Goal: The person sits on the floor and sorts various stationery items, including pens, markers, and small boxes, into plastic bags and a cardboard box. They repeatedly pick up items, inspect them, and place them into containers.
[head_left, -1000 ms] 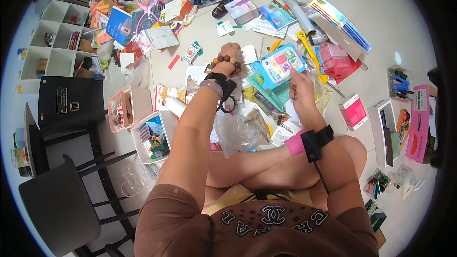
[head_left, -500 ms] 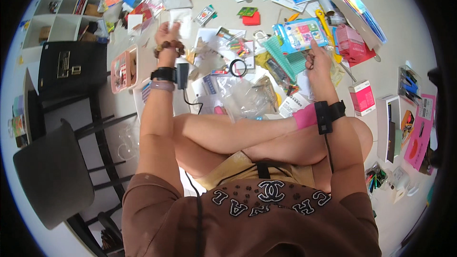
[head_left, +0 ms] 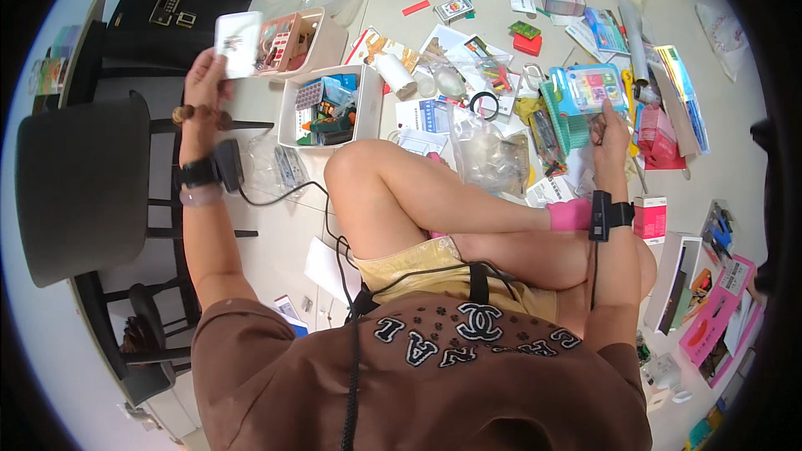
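My left hand (head_left: pixel 206 77), raised at the far left, grips a thin white card-like piece (head_left: pixel 239 43) with a small print on it. Its fingers are closed on the lower edge. My right hand (head_left: pixel 612 132) pinches the near edge of a flat blue-edged packet (head_left: pixel 588 89) with colourful small items in it. A small dark loop shows at the right fingers; I cannot make out what it is. Just left of the packet lies a teal textured sheet (head_left: pixel 568 127).
A white bin of mixed small goods (head_left: pixel 365 108) and a pink-and-white box (head_left: pixel 311 54) stand left of centre. Papers, a clear plastic bag (head_left: pixel 493 154) and a black tape ring (head_left: pixel 484 105) litter the floor ahead. A dark chair (head_left: pixel 83 192) stands at left, a pink box (head_left: pixel 650 219) at right.
My left hand has swung left with the white piece, away from the pile toward the chair and black case. The right hand keeps its hold on the blue packet. The view has turned left.
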`<state>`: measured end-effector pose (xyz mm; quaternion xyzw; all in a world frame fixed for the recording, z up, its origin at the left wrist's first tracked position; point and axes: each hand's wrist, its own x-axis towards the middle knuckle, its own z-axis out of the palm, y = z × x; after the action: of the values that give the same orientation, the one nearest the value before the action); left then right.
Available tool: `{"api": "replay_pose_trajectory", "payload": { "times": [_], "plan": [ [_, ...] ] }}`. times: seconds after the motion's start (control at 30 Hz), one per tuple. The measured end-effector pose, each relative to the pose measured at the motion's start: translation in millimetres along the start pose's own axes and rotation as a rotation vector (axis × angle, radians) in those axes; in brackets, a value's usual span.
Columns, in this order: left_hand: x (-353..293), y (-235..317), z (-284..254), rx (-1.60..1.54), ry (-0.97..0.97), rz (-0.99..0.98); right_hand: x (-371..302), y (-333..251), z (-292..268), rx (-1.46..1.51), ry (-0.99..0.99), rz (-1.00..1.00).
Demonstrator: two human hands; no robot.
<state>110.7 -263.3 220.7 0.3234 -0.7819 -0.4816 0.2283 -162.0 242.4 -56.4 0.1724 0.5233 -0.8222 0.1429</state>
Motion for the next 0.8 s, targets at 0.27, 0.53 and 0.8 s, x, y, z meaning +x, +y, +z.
{"api": "replay_pose_trajectory", "payload": {
  "times": [0.27,0.53,0.8],
  "plan": [
    [-134,-11,178,-0.429,-0.757,-0.130,-126,-20,32,-0.171,-0.222,-0.019],
    [-162,13,285,-0.604,-1.015,-0.345,-224,-57,8,-0.141,-0.240,-0.022],
    [-215,4,339,-0.095,-0.885,0.366,-269,-45,-31,-0.347,-0.047,-0.087]
  ]
}}
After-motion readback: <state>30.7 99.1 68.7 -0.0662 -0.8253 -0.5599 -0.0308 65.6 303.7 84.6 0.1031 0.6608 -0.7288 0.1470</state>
